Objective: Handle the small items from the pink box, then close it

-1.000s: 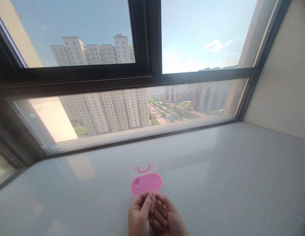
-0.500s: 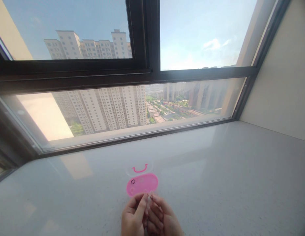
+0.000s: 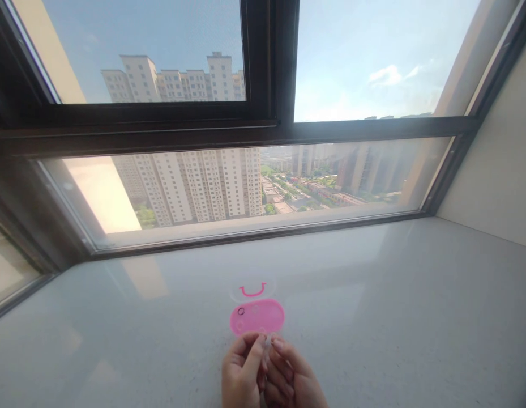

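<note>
My left hand [image 3: 244, 369] and my right hand [image 3: 295, 375] are together at the bottom middle, fingertips almost meeting. Both are closed in a pinch on a small, thin whitish strip [image 3: 268, 342], whose exact kind I cannot make out. Just beyond the fingers lies a shallow pink oval box [image 3: 269, 314]. A small black ring [image 3: 241, 311] is in its left end, along with a few faint, pale rings. Behind the box is its clear lid, bearing a curved pink handle [image 3: 253, 292]. My fingers cover a bit of the box's near edge.
The box rests on a wide, glossy white windowsill [image 3: 373, 317]. A dark window frame [image 3: 283, 127] runs along the back, with tall buildings outside. A pale wall [image 3: 500, 170] bounds the right side.
The whole view has shifted, so everything appears farther right. My hands keep their pinch near the box, and more of the whitish strip shows between the fingertips.
</note>
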A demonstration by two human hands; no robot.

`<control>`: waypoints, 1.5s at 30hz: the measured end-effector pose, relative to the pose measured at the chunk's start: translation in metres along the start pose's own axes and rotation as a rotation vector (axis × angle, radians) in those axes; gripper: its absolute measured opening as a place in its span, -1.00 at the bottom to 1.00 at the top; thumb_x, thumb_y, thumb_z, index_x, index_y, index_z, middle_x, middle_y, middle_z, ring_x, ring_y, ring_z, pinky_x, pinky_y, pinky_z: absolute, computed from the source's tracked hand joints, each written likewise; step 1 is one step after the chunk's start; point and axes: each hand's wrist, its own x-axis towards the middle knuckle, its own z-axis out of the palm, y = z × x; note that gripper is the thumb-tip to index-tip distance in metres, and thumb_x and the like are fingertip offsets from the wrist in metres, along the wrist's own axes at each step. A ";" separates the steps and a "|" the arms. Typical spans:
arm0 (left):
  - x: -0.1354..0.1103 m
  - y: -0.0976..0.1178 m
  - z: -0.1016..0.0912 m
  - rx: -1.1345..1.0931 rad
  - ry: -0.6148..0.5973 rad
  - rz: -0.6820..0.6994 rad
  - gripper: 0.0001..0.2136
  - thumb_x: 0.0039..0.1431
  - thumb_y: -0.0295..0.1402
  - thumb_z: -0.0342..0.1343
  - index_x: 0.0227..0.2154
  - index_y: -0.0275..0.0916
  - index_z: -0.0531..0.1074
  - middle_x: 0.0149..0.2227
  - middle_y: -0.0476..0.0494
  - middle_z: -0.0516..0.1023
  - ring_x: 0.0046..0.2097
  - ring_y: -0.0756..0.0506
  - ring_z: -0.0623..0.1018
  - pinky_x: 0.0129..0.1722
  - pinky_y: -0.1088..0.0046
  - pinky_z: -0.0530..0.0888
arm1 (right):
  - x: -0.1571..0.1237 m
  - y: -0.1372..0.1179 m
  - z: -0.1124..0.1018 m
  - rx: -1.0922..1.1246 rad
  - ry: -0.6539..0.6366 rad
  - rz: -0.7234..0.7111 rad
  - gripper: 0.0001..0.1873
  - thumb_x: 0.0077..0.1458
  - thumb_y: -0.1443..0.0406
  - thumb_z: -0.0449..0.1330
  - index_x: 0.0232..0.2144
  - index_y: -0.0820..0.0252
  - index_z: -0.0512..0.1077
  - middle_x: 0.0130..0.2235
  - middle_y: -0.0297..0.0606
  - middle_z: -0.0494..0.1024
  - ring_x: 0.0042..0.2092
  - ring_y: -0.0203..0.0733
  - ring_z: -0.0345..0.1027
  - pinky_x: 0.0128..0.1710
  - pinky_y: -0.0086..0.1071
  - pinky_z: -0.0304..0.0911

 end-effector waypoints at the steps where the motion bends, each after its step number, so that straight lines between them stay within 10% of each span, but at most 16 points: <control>1: 0.000 0.000 0.000 0.007 -0.001 0.002 -0.60 -0.31 -0.06 0.40 -0.57 -0.31 0.47 -0.78 0.15 0.26 -0.73 0.16 0.14 -0.74 0.68 0.06 | 0.001 0.001 -0.001 -0.019 0.023 0.002 -0.64 -0.29 0.22 0.46 -0.66 0.20 0.33 -0.80 -0.59 0.19 -0.79 -0.56 -0.29 -0.82 -0.62 -0.24; 14: -0.001 0.003 0.001 0.070 -0.007 0.037 -0.60 -0.27 -0.05 0.37 -0.59 -0.30 0.43 -0.78 0.18 0.23 -0.75 0.16 0.12 -0.76 0.67 0.05 | 0.012 0.016 -0.023 -0.276 0.175 -0.230 -0.67 -0.22 0.15 0.43 -0.53 0.24 0.41 -0.71 -0.45 0.37 -0.75 -0.45 0.08 -0.75 -0.59 -0.02; 45: -0.003 0.006 0.005 0.068 0.037 0.098 -0.62 -0.32 -0.05 0.39 -0.60 -0.26 0.47 -0.81 0.17 0.23 -0.75 0.11 0.14 -0.77 0.62 0.07 | 0.020 0.018 -0.032 -0.322 0.204 -0.208 -0.59 -0.25 0.07 0.44 -0.57 0.29 0.44 -0.74 -0.44 0.35 -0.75 -0.45 0.09 -0.74 -0.57 -0.04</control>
